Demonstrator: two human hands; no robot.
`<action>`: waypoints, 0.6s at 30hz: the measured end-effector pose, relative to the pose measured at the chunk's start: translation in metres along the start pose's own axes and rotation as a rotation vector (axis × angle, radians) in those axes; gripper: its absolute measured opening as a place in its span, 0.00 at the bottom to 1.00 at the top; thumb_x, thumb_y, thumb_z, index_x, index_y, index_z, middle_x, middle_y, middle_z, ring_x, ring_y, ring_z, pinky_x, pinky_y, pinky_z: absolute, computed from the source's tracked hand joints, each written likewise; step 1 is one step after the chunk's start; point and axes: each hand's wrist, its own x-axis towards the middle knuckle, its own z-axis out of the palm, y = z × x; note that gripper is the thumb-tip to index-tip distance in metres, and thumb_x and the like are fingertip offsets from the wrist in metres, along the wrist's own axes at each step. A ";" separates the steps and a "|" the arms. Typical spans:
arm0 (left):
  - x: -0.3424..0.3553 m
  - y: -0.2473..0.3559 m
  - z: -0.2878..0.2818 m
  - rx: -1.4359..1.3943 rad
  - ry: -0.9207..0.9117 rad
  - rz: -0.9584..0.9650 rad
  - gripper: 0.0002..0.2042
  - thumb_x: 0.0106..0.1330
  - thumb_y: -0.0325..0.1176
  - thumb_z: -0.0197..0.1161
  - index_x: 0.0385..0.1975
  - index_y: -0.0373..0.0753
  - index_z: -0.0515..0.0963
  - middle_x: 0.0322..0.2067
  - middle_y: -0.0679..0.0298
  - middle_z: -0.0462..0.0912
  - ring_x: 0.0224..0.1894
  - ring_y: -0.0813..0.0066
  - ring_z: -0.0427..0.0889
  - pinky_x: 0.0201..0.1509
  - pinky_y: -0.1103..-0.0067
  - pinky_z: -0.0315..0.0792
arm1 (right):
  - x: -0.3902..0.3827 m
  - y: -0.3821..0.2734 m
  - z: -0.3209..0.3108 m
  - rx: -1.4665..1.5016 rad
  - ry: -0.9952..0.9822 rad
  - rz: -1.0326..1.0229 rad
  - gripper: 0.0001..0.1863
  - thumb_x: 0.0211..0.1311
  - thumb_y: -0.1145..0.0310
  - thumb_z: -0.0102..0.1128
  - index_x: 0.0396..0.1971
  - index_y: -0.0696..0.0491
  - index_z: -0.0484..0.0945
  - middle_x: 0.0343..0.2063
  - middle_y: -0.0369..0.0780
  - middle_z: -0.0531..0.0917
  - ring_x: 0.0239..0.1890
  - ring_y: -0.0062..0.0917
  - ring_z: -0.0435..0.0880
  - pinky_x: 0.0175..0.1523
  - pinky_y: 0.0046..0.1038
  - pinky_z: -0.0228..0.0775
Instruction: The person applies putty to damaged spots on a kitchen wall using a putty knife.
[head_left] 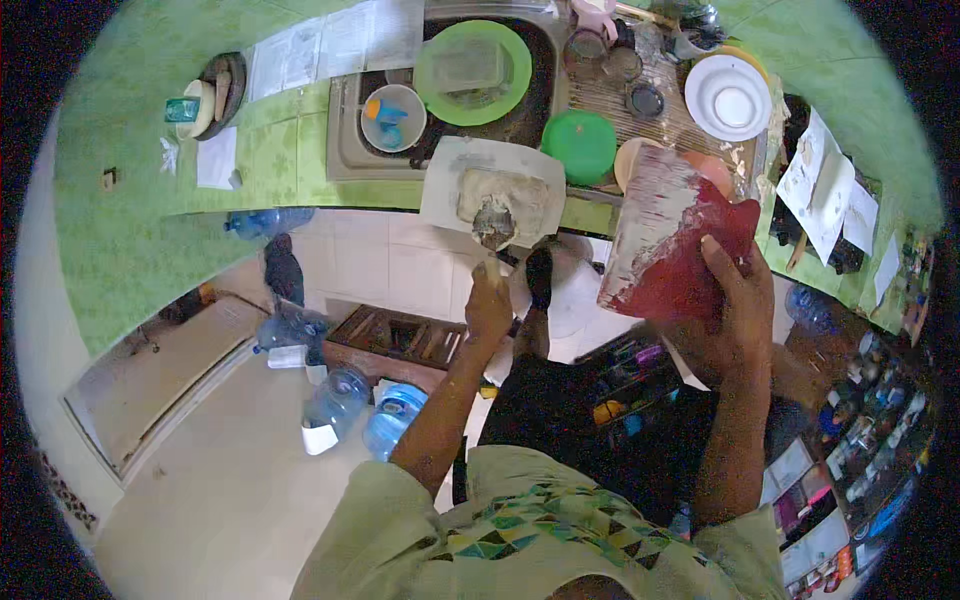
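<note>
My left hand [488, 308] is closed round the pale handle of a small tool with a dark, paste-smeared head [493, 220]; I cannot tell whether it is a brush or a putty knife. The tool's head dips into a whitish rectangular tub [440, 195] holding off-white paste, at the sink's front edge. At the right, my right hand [735, 310] grips a red vase-like piece [680, 260], tilted in front of the counter. Streaky white paste covers its upper left part, while the rest shows red. The fingers beneath it are partly hidden.
Behind the tub, the sink [345, 150] holds a green basin [520, 75] and a white bowl [415, 140]. A green lid-like piece [580, 147] and a white plate [705, 110] lie to the right. Below left are water bottles [338, 400] and a brown crate [385, 360].
</note>
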 end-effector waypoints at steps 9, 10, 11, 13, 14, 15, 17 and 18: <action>-0.001 -0.024 0.025 -0.031 0.200 0.100 0.27 0.72 0.41 0.49 0.64 0.29 0.59 0.58 0.39 0.70 0.59 0.41 0.72 0.61 0.61 0.69 | -0.007 0.003 0.008 -0.039 -0.017 -0.004 0.18 0.62 0.68 0.65 0.50 0.59 0.75 0.42 0.39 0.83 0.40 0.24 0.83 0.47 0.29 0.78; 0.000 -0.027 0.026 -0.032 0.201 0.099 0.27 0.72 0.41 0.49 0.64 0.29 0.59 0.58 0.39 0.70 0.59 0.41 0.72 0.61 0.61 0.69 | -0.007 0.004 0.008 -0.040 -0.018 -0.004 0.18 0.62 0.68 0.65 0.50 0.59 0.75 0.42 0.39 0.83 0.40 0.24 0.83 0.47 0.29 0.78; 0.001 -0.030 0.024 0.052 0.266 0.167 0.26 0.71 0.41 0.50 0.63 0.29 0.59 0.56 0.39 0.72 0.57 0.41 0.74 0.59 0.61 0.70 | -0.009 0.002 0.009 -0.031 -0.019 -0.004 0.18 0.63 0.69 0.64 0.50 0.59 0.75 0.43 0.40 0.83 0.40 0.24 0.83 0.48 0.29 0.78; 0.003 -0.033 0.021 0.137 0.336 0.234 0.26 0.71 0.40 0.52 0.63 0.30 0.60 0.54 0.38 0.74 0.55 0.41 0.75 0.57 0.60 0.72 | -0.009 0.001 0.009 -0.020 -0.025 -0.007 0.18 0.63 0.69 0.64 0.50 0.59 0.75 0.43 0.40 0.83 0.41 0.25 0.83 0.48 0.29 0.78; 0.003 -0.028 0.018 0.132 0.289 0.204 0.26 0.70 0.40 0.53 0.62 0.30 0.60 0.51 0.38 0.75 0.52 0.40 0.77 0.55 0.60 0.73 | -0.006 0.003 0.005 -0.003 -0.039 0.016 0.18 0.63 0.70 0.64 0.51 0.59 0.75 0.43 0.40 0.83 0.41 0.25 0.84 0.49 0.29 0.78; 0.003 -0.023 0.014 0.127 0.243 0.174 0.26 0.69 0.39 0.54 0.62 0.31 0.60 0.48 0.38 0.77 0.48 0.40 0.79 0.52 0.59 0.74 | -0.005 0.004 0.003 0.014 -0.054 0.038 0.18 0.63 0.70 0.63 0.51 0.60 0.75 0.44 0.41 0.83 0.42 0.25 0.84 0.49 0.29 0.78; -0.003 -0.009 0.013 0.112 0.225 0.091 0.26 0.69 0.39 0.55 0.62 0.31 0.60 0.46 0.38 0.78 0.46 0.39 0.79 0.51 0.58 0.74 | -0.008 0.000 0.006 0.067 -0.049 0.024 0.18 0.63 0.70 0.63 0.52 0.60 0.75 0.44 0.41 0.83 0.42 0.26 0.84 0.49 0.29 0.78; -0.008 0.010 0.007 0.096 0.196 0.010 0.26 0.68 0.38 0.55 0.61 0.30 0.60 0.44 0.38 0.79 0.44 0.39 0.80 0.50 0.57 0.74 | -0.008 -0.001 0.005 0.117 -0.034 0.011 0.18 0.63 0.71 0.63 0.52 0.60 0.75 0.44 0.41 0.83 0.42 0.26 0.84 0.49 0.29 0.79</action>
